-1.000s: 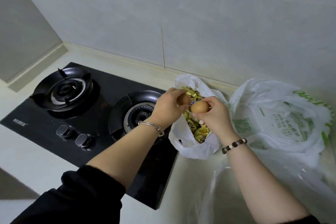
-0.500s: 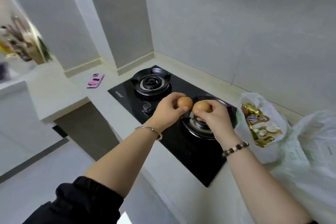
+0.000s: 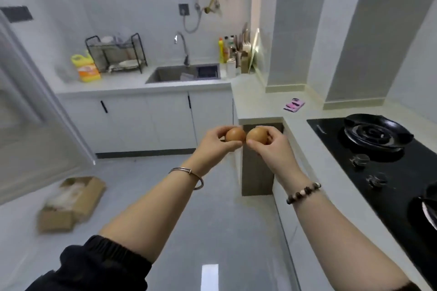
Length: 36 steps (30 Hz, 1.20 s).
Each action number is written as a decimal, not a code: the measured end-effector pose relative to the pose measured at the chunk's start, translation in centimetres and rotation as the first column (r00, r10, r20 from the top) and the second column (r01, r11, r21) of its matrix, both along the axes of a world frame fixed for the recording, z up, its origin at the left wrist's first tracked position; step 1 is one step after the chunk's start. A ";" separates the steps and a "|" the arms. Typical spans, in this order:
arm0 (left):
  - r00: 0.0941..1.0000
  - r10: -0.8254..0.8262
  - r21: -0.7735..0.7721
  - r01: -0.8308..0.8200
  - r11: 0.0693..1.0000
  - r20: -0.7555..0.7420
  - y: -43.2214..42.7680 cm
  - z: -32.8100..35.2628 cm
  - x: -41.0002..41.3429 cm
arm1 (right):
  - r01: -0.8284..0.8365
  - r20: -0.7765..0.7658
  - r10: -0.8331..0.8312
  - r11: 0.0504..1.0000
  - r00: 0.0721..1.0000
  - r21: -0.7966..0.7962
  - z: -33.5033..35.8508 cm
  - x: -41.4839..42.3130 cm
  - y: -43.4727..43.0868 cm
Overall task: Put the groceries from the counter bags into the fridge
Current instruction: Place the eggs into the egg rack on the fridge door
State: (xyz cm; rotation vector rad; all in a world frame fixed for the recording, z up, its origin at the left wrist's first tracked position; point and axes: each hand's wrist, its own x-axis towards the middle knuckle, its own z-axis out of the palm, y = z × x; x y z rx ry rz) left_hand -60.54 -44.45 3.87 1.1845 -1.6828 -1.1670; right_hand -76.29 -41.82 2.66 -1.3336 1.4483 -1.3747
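Grey-white kitchen, L-shaped bench [image 3: 260, 106] with sink [image 3: 165, 74] at the back and black gas stove [image 3: 378, 160] on the right. Both hands out front, mid-air over the floor, close together. Curled fingers and thumb of left hand [image 3: 212, 146] pinch a brown egg [image 3: 234, 135]; right hand [image 3: 272, 151] grips a second brown egg [image 3: 256, 136] the same way. Eggs side by side, just about touching, off any surface. Cardboard box [image 3: 71, 203] on floor, lower left. Pink item [image 3: 294, 104] lies on the bench. Left edge blurred.
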 end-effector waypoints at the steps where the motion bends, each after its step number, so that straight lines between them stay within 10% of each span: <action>1: 0.999 0.047 -0.012 -0.047 0.999 -0.002 0.3 0.2 2.9 | -0.046 0.008 0.046 0.999 0.999 -0.010 0.4 2.8 -0.3; 20: 0.722 0.671 -0.488 -0.654 0.579 -0.171 7.2 16.0 36.9 | -0.503 -0.173 0.488 0.703 0.856 -0.503 14.9 40.1 -1.9; 26: 0.661 0.725 -0.650 -0.640 0.410 -0.194 7.3 22.8 42.0 | -0.465 -0.225 0.450 0.544 0.864 -0.698 22.2 46.3 -3.4; 32: 0.517 0.814 -0.917 -0.397 -0.045 -0.264 7.8 30.6 46.7 | -0.302 -0.210 0.302 0.302 0.930 -0.904 30.5 50.1 -4.2; 36: 0.473 0.830 -0.942 -0.291 -0.168 -0.294 8.1 35.3 49.5 | -0.200 -0.160 0.217 0.175 0.963 -0.964 35.2 52.0 -3.7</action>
